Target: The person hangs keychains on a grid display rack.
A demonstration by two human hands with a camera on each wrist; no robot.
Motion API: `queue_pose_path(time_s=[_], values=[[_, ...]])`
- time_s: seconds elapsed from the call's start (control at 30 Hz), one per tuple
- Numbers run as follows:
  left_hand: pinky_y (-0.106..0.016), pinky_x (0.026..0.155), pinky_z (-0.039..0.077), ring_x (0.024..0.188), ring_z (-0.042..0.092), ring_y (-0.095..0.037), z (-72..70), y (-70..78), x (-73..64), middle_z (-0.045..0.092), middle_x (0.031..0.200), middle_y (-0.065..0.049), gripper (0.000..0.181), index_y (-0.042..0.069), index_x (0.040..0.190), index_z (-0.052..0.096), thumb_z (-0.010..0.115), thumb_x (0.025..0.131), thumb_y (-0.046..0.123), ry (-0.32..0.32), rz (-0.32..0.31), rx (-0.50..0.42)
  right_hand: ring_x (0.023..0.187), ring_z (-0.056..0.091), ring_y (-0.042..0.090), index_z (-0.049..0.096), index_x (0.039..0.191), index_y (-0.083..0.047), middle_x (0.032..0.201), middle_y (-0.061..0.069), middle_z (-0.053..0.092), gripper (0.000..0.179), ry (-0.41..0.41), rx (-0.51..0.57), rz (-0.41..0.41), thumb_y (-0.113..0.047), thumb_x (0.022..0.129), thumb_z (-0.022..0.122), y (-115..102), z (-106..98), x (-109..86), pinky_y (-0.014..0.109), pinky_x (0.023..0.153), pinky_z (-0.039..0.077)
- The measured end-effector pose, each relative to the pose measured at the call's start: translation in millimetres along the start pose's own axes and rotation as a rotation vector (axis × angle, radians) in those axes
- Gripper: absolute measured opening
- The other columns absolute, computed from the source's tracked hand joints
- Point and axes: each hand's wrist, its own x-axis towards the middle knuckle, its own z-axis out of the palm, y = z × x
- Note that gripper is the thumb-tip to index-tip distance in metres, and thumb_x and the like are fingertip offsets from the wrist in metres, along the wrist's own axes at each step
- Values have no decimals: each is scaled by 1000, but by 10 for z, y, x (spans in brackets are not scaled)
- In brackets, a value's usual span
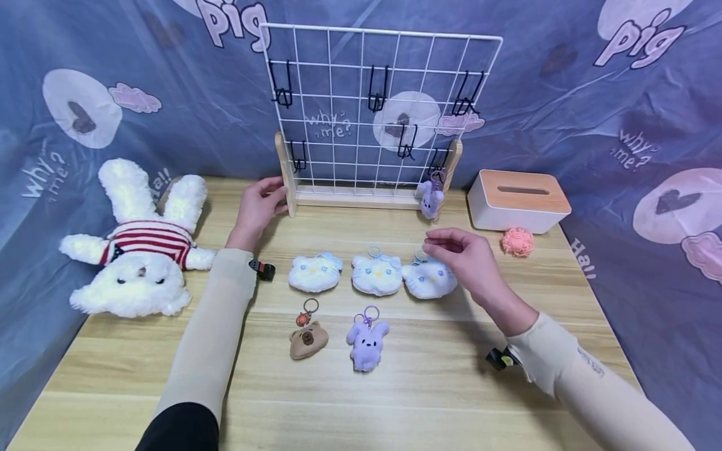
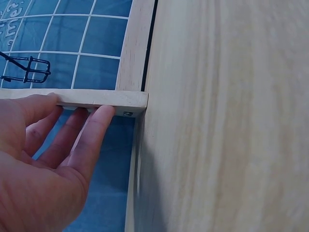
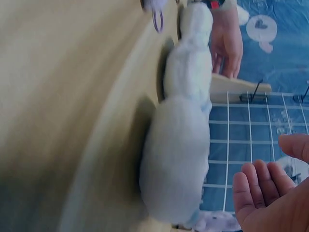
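Our right grip [image 1: 468, 258], parted and empty, hovers by the rightmost white plush [image 1: 430, 281] on the worktop [image 1: 429, 394]; if we pinch off-centre, its ring [image 1: 419, 255] could slip away. Our left grip [image 1: 261, 203], fingers loosely extended, touches the rack [image 1: 355, 199]; pushing could shift it.

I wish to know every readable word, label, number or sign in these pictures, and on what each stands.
"pig": on the blue cloth, upper left and right, head view.
"why me?": on the cloth at left, at right, and behind the wire grid.
"Ha!!": on the cloth beside the white plush toy, and at right.
Right sleeve: small lettering, too blurred to read.
Wrist views: cloth lettering only partial or blurred.
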Motion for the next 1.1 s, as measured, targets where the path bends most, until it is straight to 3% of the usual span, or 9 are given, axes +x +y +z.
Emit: queue_pose_path(time_s=[0.17, 0.27, 0.73, 0.9, 1.1], values=[[-19, 93, 71, 116, 73, -20, -3, -5, -3, 66, 140, -19, 41, 5, 154, 65, 65, 115, 17, -3, 4, -3, 100, 76, -4, 73, 137, 8, 120, 12, 84, 40, -45, -25, 23, -13, 104, 81, 14, 97, -130, 9, 92, 64], [-20, 93, 72, 115, 73, -18, -4, -2, 1, 67, 139, -18, 41, 4, 154, 65, 65, 115, 16, -2, 5, -14, 101, 75, -3, 73, 137, 8, 125, 19, 83, 40, -67, -35, 28, -13, 103, 81, 21, 172, -190, 9, 92, 64], [-25, 94, 73, 113, 74, -16, 2, 14, -2, 69, 135, -16, 40, 2, 152, 67, 67, 114, 15, 2, -1, -15, 96, 73, 4, 79, 126, 3, 124, 21, 82, 32, -163, -20, 21, -9, 98, 86, 125, 490, -348, 14, 80, 62], [-27, 97, 73, 113, 73, -17, 5, 11, 0, 68, 135, -16, 40, 1, 151, 66, 67, 114, 16, 3, -5, -4, 96, 73, 5, 80, 126, 3, 127, 20, 80, 32, -197, -2, 36, -9, 98, 87, 136, 543, -360, 14, 80, 62], [-26, 98, 72, 112, 72, -15, 5, 16, -2, 66, 137, -18, 40, 1, 151, 66, 65, 115, 16, 2, -11, 4, 95, 79, 8, 79, 127, 4, 118, 20, 83, 33, -234, 17, 60, -9, 97, 87, 145, 594, -380, 15, 85, 67]])
